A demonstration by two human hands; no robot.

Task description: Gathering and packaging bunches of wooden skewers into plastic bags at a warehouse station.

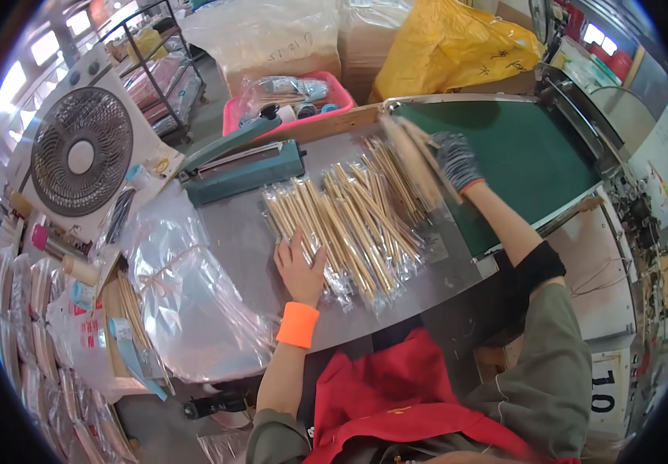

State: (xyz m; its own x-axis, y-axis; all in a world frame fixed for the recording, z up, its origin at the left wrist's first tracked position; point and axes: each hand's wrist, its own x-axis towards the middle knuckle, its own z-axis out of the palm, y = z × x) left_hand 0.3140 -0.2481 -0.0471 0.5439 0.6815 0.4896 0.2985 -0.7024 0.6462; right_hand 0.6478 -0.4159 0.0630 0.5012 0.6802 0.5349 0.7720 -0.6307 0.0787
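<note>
Fingers [296, 241] of the left hand [300, 274] lie apart on bagged sticks [353, 232], right of the teal sealer [245, 174]; the gloved right hand's [457, 158], farther right of it, seem clamped on blurred sticks [411, 166]. I'd press lightly with the left so the slippery packs don't slide. One sealer, one fan [80, 155] left of it; packs overlap beyond counting.

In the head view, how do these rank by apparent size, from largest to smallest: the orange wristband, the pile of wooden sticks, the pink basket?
1. Pile of wooden sticks
2. Pink basket
3. Orange wristband
</note>
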